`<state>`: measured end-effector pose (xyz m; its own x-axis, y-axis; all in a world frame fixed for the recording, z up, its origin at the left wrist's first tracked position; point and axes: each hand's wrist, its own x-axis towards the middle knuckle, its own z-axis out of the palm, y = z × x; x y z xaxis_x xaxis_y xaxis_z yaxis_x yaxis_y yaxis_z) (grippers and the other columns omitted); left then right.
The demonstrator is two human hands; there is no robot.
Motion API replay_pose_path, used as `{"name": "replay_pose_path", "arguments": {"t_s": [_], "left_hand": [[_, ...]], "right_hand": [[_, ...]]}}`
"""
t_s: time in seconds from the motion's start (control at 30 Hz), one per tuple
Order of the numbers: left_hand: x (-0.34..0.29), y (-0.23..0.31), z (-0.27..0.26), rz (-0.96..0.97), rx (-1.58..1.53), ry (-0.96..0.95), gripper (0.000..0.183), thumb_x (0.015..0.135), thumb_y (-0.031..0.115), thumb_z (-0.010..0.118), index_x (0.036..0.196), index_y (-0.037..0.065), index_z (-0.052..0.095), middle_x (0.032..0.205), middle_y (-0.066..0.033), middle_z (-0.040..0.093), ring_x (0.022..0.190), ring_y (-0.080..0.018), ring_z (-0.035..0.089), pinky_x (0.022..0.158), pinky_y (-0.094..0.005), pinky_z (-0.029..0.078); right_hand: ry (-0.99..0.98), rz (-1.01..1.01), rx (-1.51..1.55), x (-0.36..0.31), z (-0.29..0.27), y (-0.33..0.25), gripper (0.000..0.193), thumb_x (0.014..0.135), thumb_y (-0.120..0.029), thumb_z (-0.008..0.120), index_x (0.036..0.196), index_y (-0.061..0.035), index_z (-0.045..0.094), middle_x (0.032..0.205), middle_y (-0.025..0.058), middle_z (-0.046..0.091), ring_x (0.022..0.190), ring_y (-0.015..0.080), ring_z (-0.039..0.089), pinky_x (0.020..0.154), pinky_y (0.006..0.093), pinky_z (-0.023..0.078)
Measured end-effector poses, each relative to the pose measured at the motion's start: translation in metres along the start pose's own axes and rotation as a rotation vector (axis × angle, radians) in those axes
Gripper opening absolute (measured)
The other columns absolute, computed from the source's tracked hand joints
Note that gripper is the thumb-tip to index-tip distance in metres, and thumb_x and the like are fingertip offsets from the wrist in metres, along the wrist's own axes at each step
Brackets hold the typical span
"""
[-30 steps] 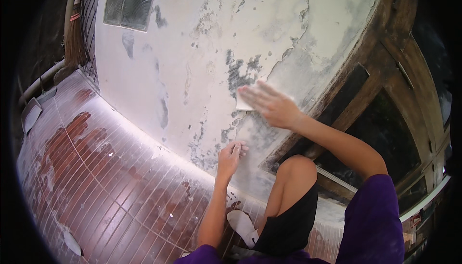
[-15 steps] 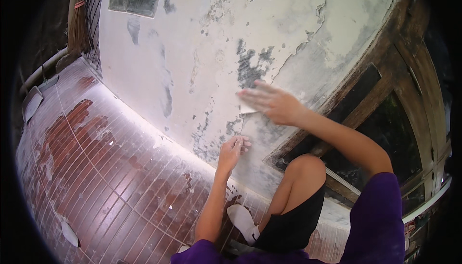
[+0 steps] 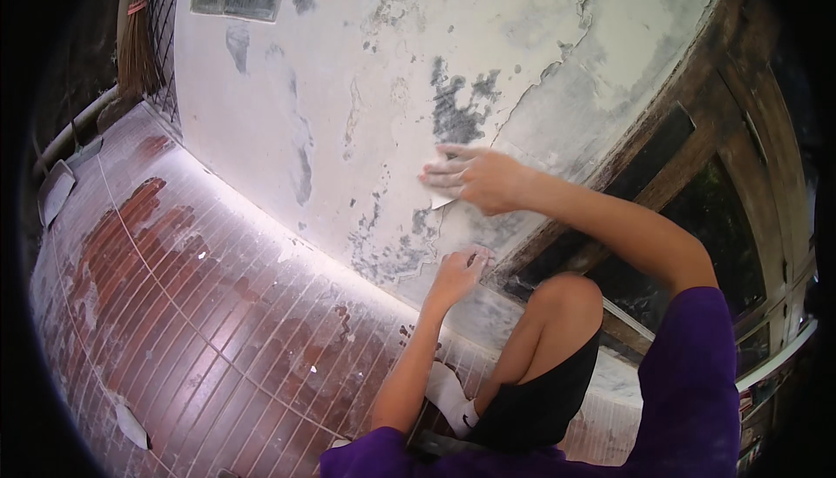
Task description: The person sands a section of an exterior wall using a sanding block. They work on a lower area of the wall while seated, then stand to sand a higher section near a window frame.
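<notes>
My right hand presses flat-fingered against the patchy white wall, just below a dark grey bare patch. Under its fingers is a small white sheet that looks like sandpaper, with one corner showing. The palm side is hidden. Lower down, close to the wall's foot and the door frame, my left hand is held with its fingers curled together. Whatever is between those fingertips, if anything, cannot be made out.
A weathered wooden door with dark panes stands at the right. Dusty red-brown floor tiles spread left, with a pale flake-like piece on them. A broom and a dustpan are at the far left. My bent knee is near the door.
My left hand has moved to the right and closer to the door frame. My right hand has slid a little left and down on the wall with the white sheet.
</notes>
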<state>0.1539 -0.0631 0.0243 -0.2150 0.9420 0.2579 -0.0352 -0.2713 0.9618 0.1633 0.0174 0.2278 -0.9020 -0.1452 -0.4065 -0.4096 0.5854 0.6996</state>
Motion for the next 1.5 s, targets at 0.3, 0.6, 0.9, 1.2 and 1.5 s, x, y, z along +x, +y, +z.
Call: {"name": "replay_pose_path", "arguments": {"t_s": [0.3,0.6,0.9,1.2,1.5], "left_hand": [[0.007,-0.012,-0.007,0.056,-0.031,0.060,0.033,0.102,0.026,0.049,0.105,0.001,0.069,0.089,-0.0064,0.073,0.084,-0.0135,0.064,0.079,-0.0275,0.049],[0.008,0.007,-0.018,-0.124,-0.321,-0.094,0.030,0.103,0.024,0.046,0.113,0.004,0.065,0.097,-0.0042,0.071,0.081,-0.0113,0.062,0.075,-0.0260,0.047],[0.014,-0.001,-0.040,-0.127,-0.244,0.101,0.028,0.103,0.026,0.049,0.106,0.003,0.065,0.097,-0.0050,0.071,0.083,-0.0113,0.061,0.075,-0.0264,0.048],[0.004,-0.017,-0.094,-0.193,-0.220,0.207,0.028,0.102,0.024,0.047,0.113,0.002,0.060,0.101,-0.0082,0.070,0.085,-0.0146,0.065,0.076,-0.0282,0.050],[-0.003,-0.007,-0.109,-0.181,-0.217,0.272,0.032,0.102,0.022,0.044,0.121,0.001,0.058,0.104,-0.0101,0.069,0.089,-0.0166,0.065,0.079,-0.0295,0.050]], "right_hand": [[0.018,0.026,0.008,-0.057,-0.021,0.030,0.057,0.080,-0.016,0.060,0.137,-0.0200,0.055,0.148,-0.0064,0.047,0.145,0.0109,0.029,0.125,0.0468,0.003],[-0.142,0.002,0.130,-0.002,0.010,-0.011,0.047,0.086,-0.016,0.052,0.133,-0.0185,0.059,0.147,-0.0084,0.048,0.145,0.0132,0.030,0.125,0.0459,0.005],[-0.084,0.177,0.005,-0.051,-0.040,0.030,0.057,0.080,-0.011,0.057,0.135,-0.0252,0.056,0.146,-0.0128,0.049,0.147,0.0169,0.027,0.124,0.0505,0.005],[-0.046,0.227,0.119,-0.062,-0.050,0.044,0.049,0.083,-0.020,0.062,0.131,-0.0305,0.059,0.139,-0.0149,0.055,0.148,0.0185,0.024,0.123,0.0557,0.003],[-0.296,-0.021,0.047,0.006,-0.013,-0.022,0.039,0.087,-0.029,0.057,0.125,-0.0282,0.065,0.145,-0.0162,0.049,0.149,0.0193,0.020,0.123,0.0531,-0.002]]}}
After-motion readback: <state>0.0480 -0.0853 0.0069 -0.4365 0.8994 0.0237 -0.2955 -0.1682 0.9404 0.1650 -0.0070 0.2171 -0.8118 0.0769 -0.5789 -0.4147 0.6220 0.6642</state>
